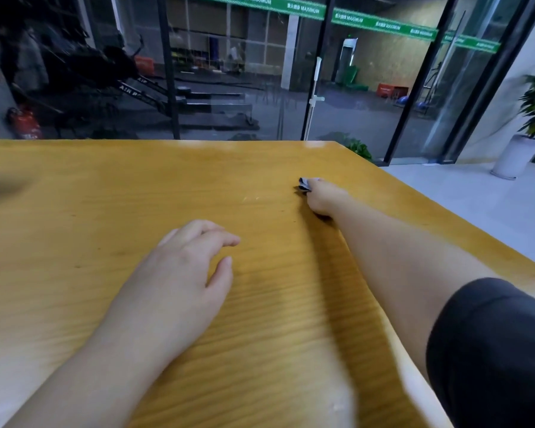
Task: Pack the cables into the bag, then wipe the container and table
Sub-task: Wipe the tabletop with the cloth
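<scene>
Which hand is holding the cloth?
The right hand, stretched far across the table, grips the grey cloth. The left hand rests nearer, holding nothing.

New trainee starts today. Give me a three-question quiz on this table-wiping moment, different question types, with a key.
1. True or false: the right hand holds a cloth against the table.
2. Multiple choice: the left hand is A) gripping a cable, B) resting open on the table, C) lifting a bag.
3. Fill in: the hand reaching farther across the table is the ____ one.

Key: 1 true; 2 B; 3 right.
</scene>
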`<state>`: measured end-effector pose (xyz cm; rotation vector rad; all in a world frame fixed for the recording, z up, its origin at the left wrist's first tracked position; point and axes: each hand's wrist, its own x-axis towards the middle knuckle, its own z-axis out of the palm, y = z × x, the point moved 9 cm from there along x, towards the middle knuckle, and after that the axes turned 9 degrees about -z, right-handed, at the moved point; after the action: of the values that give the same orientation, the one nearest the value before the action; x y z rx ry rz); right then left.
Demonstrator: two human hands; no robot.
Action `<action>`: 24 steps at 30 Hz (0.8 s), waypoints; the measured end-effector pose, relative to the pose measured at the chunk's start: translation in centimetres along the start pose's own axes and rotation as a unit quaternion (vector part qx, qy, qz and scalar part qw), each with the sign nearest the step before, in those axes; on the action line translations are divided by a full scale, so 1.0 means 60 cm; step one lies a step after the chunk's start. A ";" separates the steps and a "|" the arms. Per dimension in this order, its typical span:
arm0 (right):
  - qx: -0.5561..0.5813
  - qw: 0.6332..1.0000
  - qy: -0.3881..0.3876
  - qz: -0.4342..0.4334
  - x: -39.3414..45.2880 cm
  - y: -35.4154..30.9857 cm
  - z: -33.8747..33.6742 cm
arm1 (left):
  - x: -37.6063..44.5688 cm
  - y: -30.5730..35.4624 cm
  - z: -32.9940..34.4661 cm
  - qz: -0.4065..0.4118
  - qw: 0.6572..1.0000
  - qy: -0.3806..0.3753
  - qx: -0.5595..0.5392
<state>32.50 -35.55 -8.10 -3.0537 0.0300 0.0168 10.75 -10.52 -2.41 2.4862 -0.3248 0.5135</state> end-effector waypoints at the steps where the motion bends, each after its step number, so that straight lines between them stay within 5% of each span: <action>1: 0.004 1.000 0.001 -0.030 0.005 -0.029 0.002 | 0.000 -0.001 0.000 -0.003 1.000 0.000 0.003; 7: 0.031 0.969 -0.022 -0.244 -0.047 -0.210 0.014 | 0.001 -0.002 0.002 -0.010 1.000 -0.007 -0.004; 14: 0.110 0.878 -0.072 -0.460 -0.219 -0.288 0.026 | 0.000 -0.003 0.008 -0.011 0.999 -0.027 -0.034; 20: 0.168 0.904 -0.086 -0.385 -0.295 -0.210 -0.016 | -0.005 0.007 0.002 -0.002 0.998 -0.015 -0.054; 24: 0.248 0.941 -0.002 -0.232 -0.265 -0.106 -0.067 | -0.008 0.012 0.009 0.010 0.998 -0.022 -0.060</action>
<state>16.77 -29.26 -3.35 -2.4833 -0.5909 -0.0136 10.21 -11.37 -2.66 2.3831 -0.3859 0.4349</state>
